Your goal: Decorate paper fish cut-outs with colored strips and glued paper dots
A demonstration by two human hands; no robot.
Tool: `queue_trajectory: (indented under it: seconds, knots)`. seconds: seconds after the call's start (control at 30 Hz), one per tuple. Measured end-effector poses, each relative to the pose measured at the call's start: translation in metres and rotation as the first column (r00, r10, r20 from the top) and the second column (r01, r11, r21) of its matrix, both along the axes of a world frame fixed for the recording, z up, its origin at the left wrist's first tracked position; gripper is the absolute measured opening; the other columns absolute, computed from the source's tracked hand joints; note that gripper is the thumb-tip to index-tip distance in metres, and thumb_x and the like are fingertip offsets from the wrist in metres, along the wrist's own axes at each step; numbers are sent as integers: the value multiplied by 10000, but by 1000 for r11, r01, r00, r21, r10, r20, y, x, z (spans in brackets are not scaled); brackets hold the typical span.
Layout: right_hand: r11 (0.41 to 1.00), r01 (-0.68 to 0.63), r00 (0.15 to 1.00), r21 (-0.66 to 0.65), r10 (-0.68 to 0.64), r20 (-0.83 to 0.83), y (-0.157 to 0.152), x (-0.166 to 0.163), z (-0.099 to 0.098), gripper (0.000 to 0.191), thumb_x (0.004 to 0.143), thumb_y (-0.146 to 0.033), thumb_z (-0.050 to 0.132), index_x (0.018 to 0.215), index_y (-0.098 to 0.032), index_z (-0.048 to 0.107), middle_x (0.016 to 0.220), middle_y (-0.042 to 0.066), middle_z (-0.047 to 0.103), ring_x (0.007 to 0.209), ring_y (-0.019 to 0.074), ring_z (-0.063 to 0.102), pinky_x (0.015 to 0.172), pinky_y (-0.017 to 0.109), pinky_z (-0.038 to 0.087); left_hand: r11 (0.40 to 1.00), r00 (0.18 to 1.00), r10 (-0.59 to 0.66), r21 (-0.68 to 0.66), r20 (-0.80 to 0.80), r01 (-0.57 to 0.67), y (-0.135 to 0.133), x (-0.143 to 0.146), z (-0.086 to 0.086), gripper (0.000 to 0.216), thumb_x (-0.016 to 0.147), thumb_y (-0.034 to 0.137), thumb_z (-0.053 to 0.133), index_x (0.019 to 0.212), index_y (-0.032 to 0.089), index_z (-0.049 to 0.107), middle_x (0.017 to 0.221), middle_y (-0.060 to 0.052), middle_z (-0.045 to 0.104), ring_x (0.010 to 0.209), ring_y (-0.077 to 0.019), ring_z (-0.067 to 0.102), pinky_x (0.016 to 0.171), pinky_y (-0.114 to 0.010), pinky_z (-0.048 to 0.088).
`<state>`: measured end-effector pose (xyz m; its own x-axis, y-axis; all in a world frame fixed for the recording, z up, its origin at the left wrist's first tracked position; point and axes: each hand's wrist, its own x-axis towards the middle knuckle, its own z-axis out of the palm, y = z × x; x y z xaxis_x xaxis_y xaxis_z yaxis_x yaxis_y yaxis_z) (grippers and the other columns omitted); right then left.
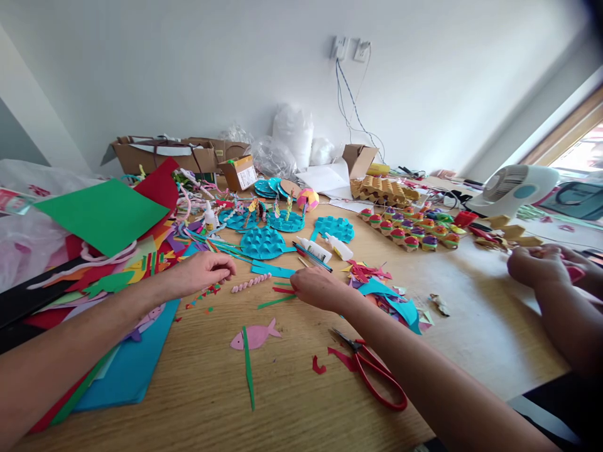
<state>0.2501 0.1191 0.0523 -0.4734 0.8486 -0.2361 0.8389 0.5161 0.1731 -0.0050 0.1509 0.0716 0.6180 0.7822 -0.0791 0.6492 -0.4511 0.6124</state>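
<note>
My left hand [210, 271] hovers with loosely bent fingers and nothing visible in them, left of a twisted pink pipe cleaner [251, 283]. My right hand [315, 286] reaches the table with its fingers closed at the ends of thin red and green paper strips [277, 301]; its fingertips are partly hidden, so I cannot tell whether it grips one. Nearer to me lies a pink paper fish [259, 336], crossed by a green paper strip [249, 376]. Red-handled scissors [377, 373] rest below my right forearm, beside red paper scraps [319, 365].
Coloured paper sheets [106, 210] pile up at left. Blue egg-carton pieces [264, 243], glue bottles [315, 250] and paper scraps [389, 298] lie ahead. Painted egg cartons [409, 229] and a white fan [513, 188] stand at right, near another person's hands [541, 267].
</note>
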Motion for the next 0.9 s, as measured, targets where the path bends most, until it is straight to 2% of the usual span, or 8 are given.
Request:
queue_trajectory:
  seconds: [0.2,0.4,0.53,0.6,0.67,0.73,0.83,0.9]
  knots:
    - [1000,7,1000,29,-6,-30,0,3,3,260,777,-119,400,850,-122,649,862,127,668,784,231,625,592,268,412,998,999,-26,55,-26,27,-2,6,0,223,739,291,400,755,172,587,760,-9,614,719,-148,569,618,-209,430]
    - [999,20,996,35,-17,-91,2,6,10,220,776,-130,424,785,-131,643,815,108,668,741,202,616,570,245,373,996,997,-71,48,-18,72,-4,19,0,226,744,277,393,741,166,590,753,-11,615,730,-157,564,658,-228,419]
    - [998,36,987,60,-26,-158,0,8,20,219,800,-145,410,804,-143,630,814,84,664,719,175,598,535,230,335,999,997,0,41,74,-3,-7,34,-9,290,751,379,486,942,183,581,811,-15,618,763,-172,569,662,-245,428]
    - [998,48,962,45,-34,-271,-4,8,25,195,803,-164,425,813,-159,620,786,50,658,699,147,579,532,216,326,999,987,16,33,160,-22,-12,42,-13,383,736,406,533,1053,191,535,851,-23,608,779,-169,566,665,-248,437]
    - [997,68,887,-40,-79,-456,-8,7,29,154,783,-177,458,781,-163,611,726,18,640,653,121,552,522,203,325,1000,970,4,21,244,-9,-18,51,-12,425,728,392,560,1104,202,503,884,-23,597,784,-157,563,661,-242,442]
    - [980,66,759,-186,-170,-629,-12,5,30,115,752,-188,490,737,-157,600,680,1,619,614,107,528,512,195,334,1000,955,3,26,298,-11,-24,57,-9,352,736,363,557,1048,200,537,853,-13,594,751,-144,557,637,-230,436]
    - [917,1,541,-399,-337,-771,-18,0,26,86,720,-207,518,709,-149,580,685,2,615,624,107,532,549,207,376,998,943,3,59,332,-24,-32,62,-3,175,760,307,512,819,174,609,745,2,595,706,-134,540,620,-222,408]
    - [855,-73,392,-513,-449,-803,-22,-4,22,85,707,-221,534,684,-145,564,680,3,613,626,105,540,593,224,401,998,938,-2,58,347,-19,-34,62,0,181,764,296,494,726,165,613,687,14,584,672,-125,522,597,-215,385]
